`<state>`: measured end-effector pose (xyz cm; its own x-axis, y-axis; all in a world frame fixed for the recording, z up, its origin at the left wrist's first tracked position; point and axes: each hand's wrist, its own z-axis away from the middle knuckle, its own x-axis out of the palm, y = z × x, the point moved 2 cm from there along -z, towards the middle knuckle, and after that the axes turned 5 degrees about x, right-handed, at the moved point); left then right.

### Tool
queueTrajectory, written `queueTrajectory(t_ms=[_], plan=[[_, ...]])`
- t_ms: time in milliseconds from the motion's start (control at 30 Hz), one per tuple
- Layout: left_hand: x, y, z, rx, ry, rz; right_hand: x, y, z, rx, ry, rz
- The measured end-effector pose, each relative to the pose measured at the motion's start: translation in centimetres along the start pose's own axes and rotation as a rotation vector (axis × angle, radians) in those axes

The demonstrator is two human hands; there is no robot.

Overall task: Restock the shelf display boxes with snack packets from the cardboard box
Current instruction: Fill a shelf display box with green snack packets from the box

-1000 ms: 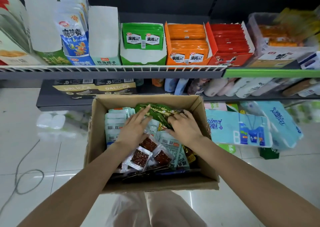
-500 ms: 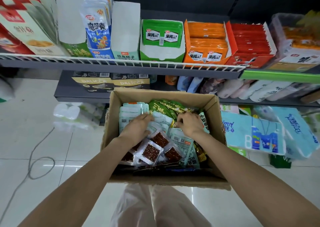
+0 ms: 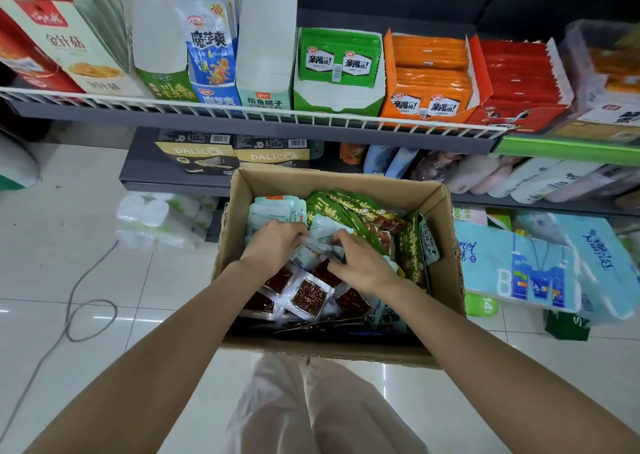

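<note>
Inside the open cardboard box (image 3: 445, 245), which stands on the floor below the wire-fronted shelf (image 3: 242, 116), a bunch of pale teal snack packets (image 3: 317, 251) is gripped between the left hand (image 3: 273, 245) and the right hand (image 3: 362, 265), the fingers of both curled round it. Green packets (image 3: 349, 211) are heaped at the far side of the box and clear packets with dark red squares (image 3: 310, 296) at the near side, while the green display box (image 3: 337, 69) is seen on the shelf above, partly filled.
</note>
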<state>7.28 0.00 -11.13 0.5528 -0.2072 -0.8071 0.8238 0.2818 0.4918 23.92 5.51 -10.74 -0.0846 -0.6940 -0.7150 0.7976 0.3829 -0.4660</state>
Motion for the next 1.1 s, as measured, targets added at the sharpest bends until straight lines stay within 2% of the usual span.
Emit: queueTrajectory(t_ms=[33,167,200,300,333,433,500,567,633,700,833,900,1000,1100], plan=[[0.2,-0.1,0.1,0.008,0.016,0.008,0.4,-0.1,-0.1,0.013,-0.034,0.045],[0.3,0.0,1.3,0.120,0.180,-0.105,1.1,-0.4,-0.7,0.041,0.057,0.188],[0.3,0.2,1.7,0.156,0.113,-0.138,1.2,-0.5,-0.9,0.054,0.069,0.195],[1.1,-0.2,2.3,0.215,-0.296,-0.336,0.9,-0.7,-1.3,0.074,0.067,0.196],[1.3,-0.4,2.5,0.210,-0.359,-0.384,0.7,-0.7,-1.4,0.077,0.058,0.172],[1.3,-0.3,2.4,0.192,-0.353,-0.408,-0.6,-0.5,-0.9,0.048,0.060,0.103],[0.4,0.0,2.3,0.158,-0.254,-0.357,-2.1,-0.4,-0.2,0.026,0.128,0.017],[-1.2,0.1,2.3,0.076,-0.066,-0.194,-4.1,-0.2,0.3,0.059,0.252,-0.113],[-3.1,0.2,2.3,-0.034,0.128,0.126,-6.4,0.2,0.6,0.105,0.362,-0.211],[-4.6,0.6,2.0,-0.095,0.259,0.449,-8.4,0.3,1.0,0.108,0.442,-0.211],[-6.2,2.5,1.3,-0.126,0.228,0.675,-11.4,-1.6,2.4,-0.032,0.642,-0.191],[-6.8,3.7,1.0,-0.182,0.178,0.891,-12.4,-3.1,3.1,-0.149,0.757,-0.186],[-8.0,5.3,0.4,-0.283,0.141,1.239,-12.8,-5.0,3.4,-0.322,0.703,-0.248],[-9.6,6.3,-0.2,-0.258,0.140,1.474,-12.1,-6.0,3.2,-0.381,0.557,-0.360]])
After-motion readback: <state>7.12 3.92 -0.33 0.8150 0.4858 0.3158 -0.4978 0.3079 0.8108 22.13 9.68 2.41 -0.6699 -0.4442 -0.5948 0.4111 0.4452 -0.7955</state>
